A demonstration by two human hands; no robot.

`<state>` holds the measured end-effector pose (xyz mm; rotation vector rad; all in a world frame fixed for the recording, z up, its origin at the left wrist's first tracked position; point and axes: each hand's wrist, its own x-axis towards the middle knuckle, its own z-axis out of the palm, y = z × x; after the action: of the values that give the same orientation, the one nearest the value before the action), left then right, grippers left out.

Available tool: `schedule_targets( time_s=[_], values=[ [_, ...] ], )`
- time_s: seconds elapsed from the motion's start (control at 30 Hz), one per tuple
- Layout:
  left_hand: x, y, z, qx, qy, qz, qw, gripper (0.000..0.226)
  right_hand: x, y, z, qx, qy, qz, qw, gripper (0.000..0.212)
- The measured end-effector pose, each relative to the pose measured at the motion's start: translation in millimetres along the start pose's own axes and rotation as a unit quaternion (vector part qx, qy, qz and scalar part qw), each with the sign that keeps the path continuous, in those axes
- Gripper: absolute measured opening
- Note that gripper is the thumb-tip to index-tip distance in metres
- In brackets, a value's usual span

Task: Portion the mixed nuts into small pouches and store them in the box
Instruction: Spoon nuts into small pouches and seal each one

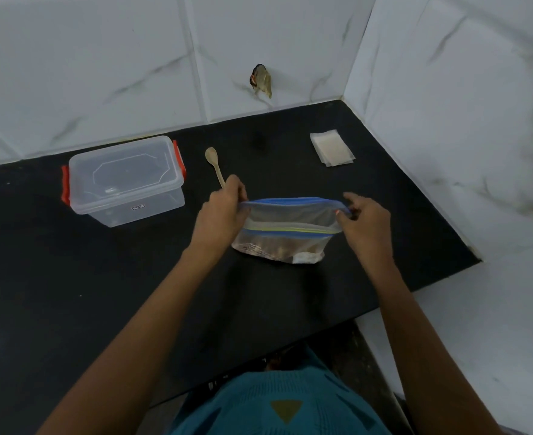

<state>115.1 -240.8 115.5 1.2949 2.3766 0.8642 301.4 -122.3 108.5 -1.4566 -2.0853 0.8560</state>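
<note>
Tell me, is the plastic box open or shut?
Shut: the lid sits flat on the box, red clips at both ends.

Clear plastic box (127,180), wooden spoon (215,166), matt counter (70,293).

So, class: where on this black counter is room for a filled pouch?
Free: counter left foreground, before the clear plastic box; also between wooden spoon and stacked clear pouches. Crowded: around the blue-topped zip bag.
</note>
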Motion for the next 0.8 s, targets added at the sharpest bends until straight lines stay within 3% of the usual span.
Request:
schedule_targets(
  time_s=[0.1, 0.17, 0.27, 0.3, 0.37, 0.47, 0.57, 0.67, 0.8],
  values=[
    [2.8, -7.5, -9.7, 0.060, 0.018, 0.046, 0.997, 0.007, 2.5, -5.2, -9.4, -0.001, 0.010, -0.028, 1.000, 0.028],
    [4.8, -8.0, -16.0, 0.084, 0.015, 0.059, 0.995, 0.008, 5.8, -9.9, -17.6, -0.044, -0.032, -0.107, 0.993, 0.022],
    [7.5, -5.1, -21.0, 0.154, -0.019, 0.121, 0.980, 0.008, 11.7, -14.1, -27.7, -0.174, -0.148, -0.235, 0.945, 0.011],
    [7.5, -4.1, -22.0, 0.183, -0.025, 0.148, 0.972, 0.011, 13.0, -13.8, -28.6, -0.225, -0.174, -0.258, 0.923, 0.017],
    [8.0, -2.1, -24.2, 0.243, -0.041, 0.200, 0.948, 0.018, 16.1, -12.1, -26.3, -0.292, -0.189, -0.264, 0.899, 0.032],
    [9.3, -0.2, -27.1, 0.293, -0.114, 0.256, 0.914, 0.027, 18.9, -10.6, -23.5, -0.250, -0.160, -0.224, 0.928, 0.037],
    [11.8, -4.6, -28.8, 0.269, -0.131, 0.223, 0.928, 0.037, 23.8, -12.0, -23.5, -0.210, -0.163, -0.195, 0.944, 0.036],
    [10.9, -1.3, -26.4, 0.170, -0.111, 0.124, 0.971, 0.040, 27.7, -14.4, -22.4, -0.214, -0.183, -0.191, 0.940, 0.043],
    [5.6, 15.2, -17.2, 0.094, -0.115, 0.032, 0.988, 0.057, 20.9, -18.8, -12.9, -0.194, -0.167, -0.139, 0.957, 0.051]
  ],
)
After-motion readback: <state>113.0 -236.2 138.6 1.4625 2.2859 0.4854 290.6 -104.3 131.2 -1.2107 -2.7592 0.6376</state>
